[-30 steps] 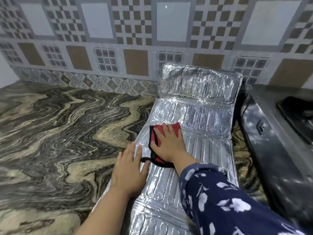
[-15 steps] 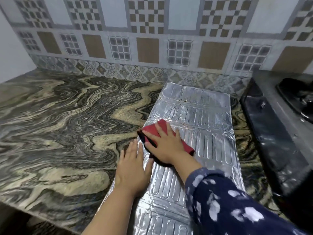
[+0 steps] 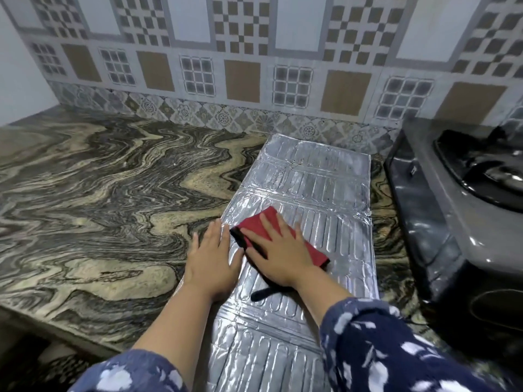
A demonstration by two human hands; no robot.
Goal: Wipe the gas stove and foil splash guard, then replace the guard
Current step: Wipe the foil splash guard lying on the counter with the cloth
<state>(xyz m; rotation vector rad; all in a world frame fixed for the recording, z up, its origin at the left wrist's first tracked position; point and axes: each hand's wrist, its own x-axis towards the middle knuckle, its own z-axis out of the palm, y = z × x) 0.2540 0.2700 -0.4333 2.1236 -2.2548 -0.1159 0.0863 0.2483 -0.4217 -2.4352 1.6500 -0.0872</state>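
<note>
The ribbed foil splash guard (image 3: 319, 188) lies flat on the marble counter (image 3: 99, 193), stretching from the wall tiles toward me. A red cloth with a black edge (image 3: 256, 224) rests on its middle panel. My right hand (image 3: 280, 253) presses flat on the cloth with fingers spread. My left hand (image 3: 210, 261) lies flat, palm down, on the guard's left edge, holding nothing. The dark gas stove (image 3: 452, 222) stands to the right of the guard, its burner at the far right.
A patterned tiled wall (image 3: 254, 66) backs the counter. The counter's front edge (image 3: 56, 332) runs at the lower left. A narrow strip of counter separates the foil guard from the stove's side.
The guard's far panel, standing upright a second ago, now lies flat. My right hand has slid the cloth slightly to the right. The view has pulled back.
</note>
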